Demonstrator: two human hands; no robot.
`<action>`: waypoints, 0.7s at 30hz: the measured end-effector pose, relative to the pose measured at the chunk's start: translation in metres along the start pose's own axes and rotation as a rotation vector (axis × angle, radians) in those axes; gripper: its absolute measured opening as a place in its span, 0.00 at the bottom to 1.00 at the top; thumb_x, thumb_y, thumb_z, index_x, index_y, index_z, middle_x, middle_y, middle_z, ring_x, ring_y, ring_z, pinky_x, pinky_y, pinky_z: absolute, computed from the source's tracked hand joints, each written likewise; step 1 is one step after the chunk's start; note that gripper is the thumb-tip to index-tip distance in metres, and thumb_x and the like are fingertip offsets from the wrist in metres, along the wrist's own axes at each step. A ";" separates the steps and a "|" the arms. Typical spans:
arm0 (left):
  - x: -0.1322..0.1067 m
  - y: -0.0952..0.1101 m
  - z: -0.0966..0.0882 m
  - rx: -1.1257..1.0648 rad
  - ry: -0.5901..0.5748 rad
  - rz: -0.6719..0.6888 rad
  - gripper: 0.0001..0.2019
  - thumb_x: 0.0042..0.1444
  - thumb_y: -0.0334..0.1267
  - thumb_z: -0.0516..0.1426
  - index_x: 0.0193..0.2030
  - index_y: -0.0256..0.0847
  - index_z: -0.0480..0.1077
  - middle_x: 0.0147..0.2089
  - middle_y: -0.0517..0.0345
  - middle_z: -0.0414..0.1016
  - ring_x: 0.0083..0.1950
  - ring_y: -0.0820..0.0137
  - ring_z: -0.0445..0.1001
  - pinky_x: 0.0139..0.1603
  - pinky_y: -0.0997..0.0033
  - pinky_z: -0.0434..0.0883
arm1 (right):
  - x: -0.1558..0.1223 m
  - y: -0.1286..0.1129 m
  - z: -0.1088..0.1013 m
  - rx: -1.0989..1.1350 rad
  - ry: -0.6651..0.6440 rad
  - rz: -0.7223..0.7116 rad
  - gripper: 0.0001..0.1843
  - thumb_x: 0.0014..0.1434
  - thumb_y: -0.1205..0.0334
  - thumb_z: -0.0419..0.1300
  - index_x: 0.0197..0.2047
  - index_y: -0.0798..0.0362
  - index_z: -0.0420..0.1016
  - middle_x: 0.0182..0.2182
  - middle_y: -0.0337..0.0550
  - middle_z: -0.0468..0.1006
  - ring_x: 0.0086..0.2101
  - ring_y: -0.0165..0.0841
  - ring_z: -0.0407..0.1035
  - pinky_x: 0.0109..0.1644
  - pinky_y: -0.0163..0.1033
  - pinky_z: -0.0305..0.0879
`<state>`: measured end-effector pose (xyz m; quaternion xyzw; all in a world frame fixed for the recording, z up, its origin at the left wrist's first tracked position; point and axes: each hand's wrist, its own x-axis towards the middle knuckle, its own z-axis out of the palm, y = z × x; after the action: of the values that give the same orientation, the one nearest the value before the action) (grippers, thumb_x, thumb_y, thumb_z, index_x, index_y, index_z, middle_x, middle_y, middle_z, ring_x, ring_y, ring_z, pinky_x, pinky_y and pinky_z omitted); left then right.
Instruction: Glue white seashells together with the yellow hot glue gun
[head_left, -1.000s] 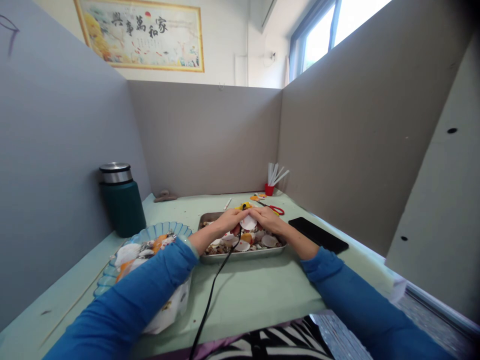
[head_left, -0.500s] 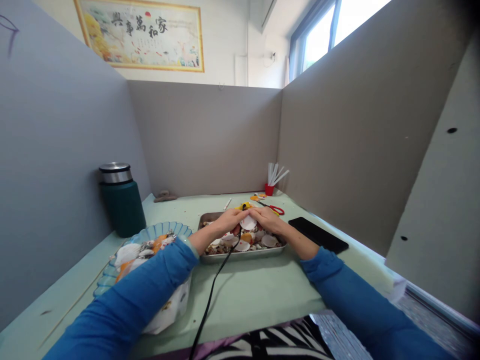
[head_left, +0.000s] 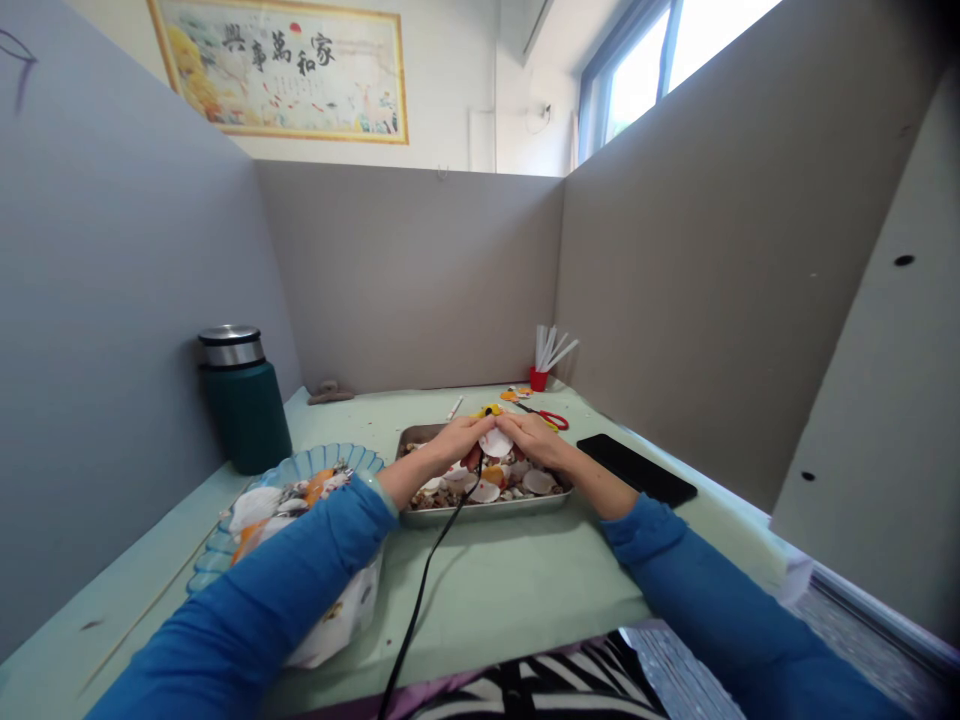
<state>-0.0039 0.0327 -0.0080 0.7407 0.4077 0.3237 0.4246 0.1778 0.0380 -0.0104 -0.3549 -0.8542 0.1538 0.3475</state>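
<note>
Over the metal tray [head_left: 480, 511] my two hands meet, fingertips close together. A white scallop shell [head_left: 496, 443] is held between them. My left hand [head_left: 456, 441] is closed at the shell's left side, with its lower fingers curled underneath. At the right side, my right hand [head_left: 531, 437] is closed with its thumb and fingers on the shell. Just beyond the fingertips shows a yellow tool with black parts [head_left: 489, 411], mostly hidden; whether a hand touches it I cannot tell. A black cord [head_left: 424, 580] runs from under the hands toward me. Several shells [head_left: 484, 491] fill the tray.
A blue scalloped dish [head_left: 307, 461] of shells lies by my left forearm, with a green bottle [head_left: 244, 415] behind. Red-handled scissors [head_left: 553, 420], a black phone-like slab [head_left: 637, 470] and a red cup [head_left: 538, 380] of white sticks stand right. Grey partitions [head_left: 420, 280] enclose the table.
Both hands stay over the tray with the shell between them. The fingers have shifted only very slightly around it.
</note>
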 end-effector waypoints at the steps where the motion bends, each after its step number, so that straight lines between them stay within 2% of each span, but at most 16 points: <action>1: 0.000 0.000 0.000 -0.005 0.001 0.002 0.29 0.55 0.62 0.47 0.24 0.36 0.65 0.11 0.63 0.59 0.13 0.77 0.58 0.17 0.77 0.51 | 0.000 0.000 0.000 -0.007 0.004 -0.007 0.24 0.67 0.51 0.42 0.31 0.55 0.70 0.22 0.40 0.69 0.27 0.32 0.63 0.32 0.36 0.56; 7: -0.001 0.001 0.000 -0.019 0.010 -0.012 0.28 0.55 0.62 0.47 0.23 0.36 0.64 0.11 0.62 0.59 0.13 0.77 0.58 0.16 0.76 0.51 | 0.000 -0.005 -0.001 -0.040 0.032 -0.025 0.21 0.67 0.52 0.43 0.30 0.54 0.67 0.22 0.39 0.67 0.28 0.32 0.62 0.34 0.36 0.56; 17: 0.000 0.000 0.000 0.007 0.004 -0.022 0.27 0.56 0.61 0.47 0.23 0.37 0.64 0.11 0.62 0.60 0.14 0.77 0.58 0.17 0.76 0.52 | 0.000 -0.002 0.000 -0.047 0.013 -0.027 0.21 0.67 0.54 0.44 0.31 0.55 0.69 0.23 0.39 0.68 0.28 0.32 0.63 0.34 0.36 0.56; 21: 0.001 -0.002 -0.001 0.007 -0.024 0.000 0.26 0.55 0.61 0.49 0.27 0.37 0.65 0.13 0.63 0.60 0.14 0.76 0.58 0.17 0.76 0.53 | 0.001 0.000 0.000 -0.044 0.005 -0.014 0.20 0.67 0.56 0.44 0.33 0.55 0.71 0.23 0.39 0.68 0.27 0.31 0.63 0.33 0.35 0.56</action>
<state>-0.0047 0.0341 -0.0089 0.7460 0.4037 0.3135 0.4268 0.1774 0.0384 -0.0099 -0.3571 -0.8589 0.1316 0.3427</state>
